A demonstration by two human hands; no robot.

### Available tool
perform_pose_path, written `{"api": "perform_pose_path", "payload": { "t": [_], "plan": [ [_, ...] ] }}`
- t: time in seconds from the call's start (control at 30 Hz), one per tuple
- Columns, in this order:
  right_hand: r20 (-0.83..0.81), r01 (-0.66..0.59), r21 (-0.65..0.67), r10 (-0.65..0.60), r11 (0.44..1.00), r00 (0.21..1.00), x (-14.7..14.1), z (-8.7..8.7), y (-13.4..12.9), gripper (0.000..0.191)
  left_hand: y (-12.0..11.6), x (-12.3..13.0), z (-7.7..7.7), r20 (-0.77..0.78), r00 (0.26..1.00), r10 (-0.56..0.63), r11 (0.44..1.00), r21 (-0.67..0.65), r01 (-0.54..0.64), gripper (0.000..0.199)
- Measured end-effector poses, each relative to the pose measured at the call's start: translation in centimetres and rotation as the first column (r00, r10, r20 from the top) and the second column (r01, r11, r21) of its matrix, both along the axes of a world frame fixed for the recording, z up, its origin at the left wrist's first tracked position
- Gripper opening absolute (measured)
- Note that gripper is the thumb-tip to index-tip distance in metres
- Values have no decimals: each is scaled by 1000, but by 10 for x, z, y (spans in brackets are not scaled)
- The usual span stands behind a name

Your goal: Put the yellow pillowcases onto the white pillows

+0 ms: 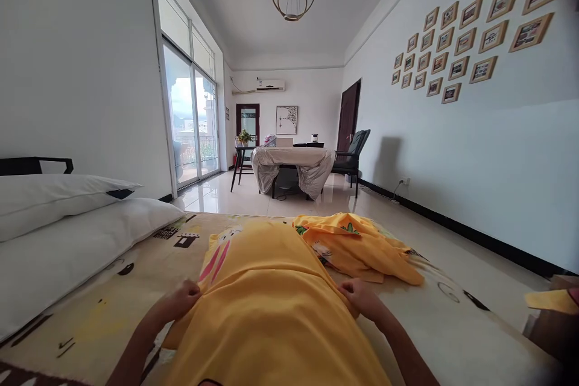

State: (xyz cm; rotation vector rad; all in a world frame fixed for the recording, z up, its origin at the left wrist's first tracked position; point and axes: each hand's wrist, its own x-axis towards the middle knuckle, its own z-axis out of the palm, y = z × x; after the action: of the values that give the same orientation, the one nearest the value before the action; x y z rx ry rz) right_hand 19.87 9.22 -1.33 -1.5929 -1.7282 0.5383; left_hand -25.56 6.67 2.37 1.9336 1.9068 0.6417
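A yellow cloth piece [271, 313] with pink rabbit ears printed near its far left corner lies on the bed, with a fold line across its middle. My left hand [184, 298] is closed on its left edge. Opposite it, my right hand [359, 297] pinches the right edge at about the same height. The near part of the cloth runs out of the bottom of the view, so its full shape is hidden. Just beyond my right hand lies a second yellow cloth [366, 247], crumpled, with green leaf prints; its kind is unclear.
Two white pillows [85, 247] rest at the left on the patterned bedsheet [131, 295]. A cardboard box [552, 325] with yellow cloth on it is at the far right. Past the bed stand a covered table [294, 157] and a black chair [355, 154].
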Motion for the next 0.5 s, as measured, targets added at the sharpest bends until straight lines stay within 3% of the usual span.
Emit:
{"api": "perform_pose_path", "payload": {
  "t": [0.07, 0.13, 0.2, 0.27, 0.33, 0.43, 0.5],
  "plan": [
    [48, 25, 6, -25, 1000, 999, -3, 3, -3, 31, 4, 14, -7, -40, 998, 45, 998, 53, -43, 18],
    [87, 59, 102, -68, 993, 994, -7, 15, -11, 25, 8, 28, -9, -72, 991, 116, 964, 250, -95, 23],
    [89, 22, 226, -43, 974, 995, -16, 29, -20, 35, 11, 39, -11, -65, 992, 111, 865, 498, -65, 37],
    [80, -76, 295, 55, 953, 995, -30, 38, -28, 46, 16, 47, -15, -61, 998, 7, 764, 644, 34, 44],
    [80, -170, 297, 153, 939, 985, -47, 38, -31, 48, 22, 52, -22, -48, 990, -134, 743, 657, 132, 44],
    [68, -237, 290, 227, 927, 972, -67, 25, -25, 40, 31, 57, -33, 55, 955, -291, 782, 588, 205, 34],
    [42, -239, 289, 237, 927, 971, -72, 15, -19, 33, 34, 59, -36, 148, 938, -314, 817, 546, 187, 30]
  ]
}}
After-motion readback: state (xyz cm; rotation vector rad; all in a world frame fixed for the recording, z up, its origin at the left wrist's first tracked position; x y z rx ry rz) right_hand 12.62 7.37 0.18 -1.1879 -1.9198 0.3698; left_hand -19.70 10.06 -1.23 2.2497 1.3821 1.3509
